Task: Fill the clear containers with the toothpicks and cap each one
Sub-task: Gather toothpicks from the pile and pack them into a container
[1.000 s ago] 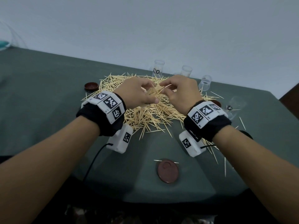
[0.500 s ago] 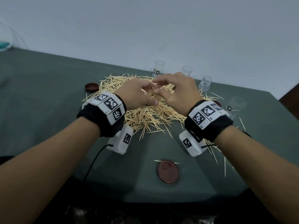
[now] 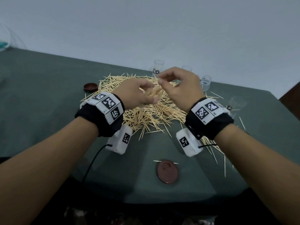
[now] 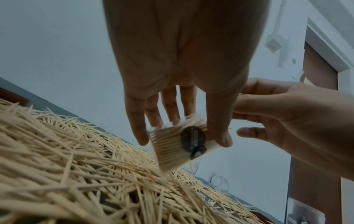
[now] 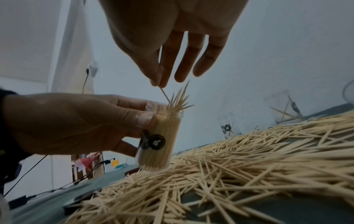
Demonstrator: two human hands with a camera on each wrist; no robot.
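My left hand [image 3: 139, 95] [image 5: 76, 121] grips a clear container [image 5: 160, 139] [image 4: 178, 145] packed with toothpicks, its base resting on the loose toothpick pile [image 3: 146, 114] [image 5: 229, 174]. Several toothpicks stick out of its mouth. Just above it my right hand [image 3: 175, 88] [image 5: 162, 68] pinches a single toothpick [image 5: 165, 94] between thumb and forefinger, tip down at the container's mouth. Three empty clear containers [image 3: 158, 67] [image 3: 205, 82] stand behind the pile; another [image 3: 236, 105] lies on its side at the right.
A brown cap [image 3: 167, 171] lies on the green table [image 3: 48, 95] near the front edge, with a stray toothpick beside it. Another brown cap [image 3: 90, 87] sits left of the pile. Loose toothpicks are scattered at the right. A black cable [image 3: 94, 161] runs from my left wrist.
My right hand has lifted from the container's mouth and now holds one toothpick above it. The left hand has kept its hold on the container.
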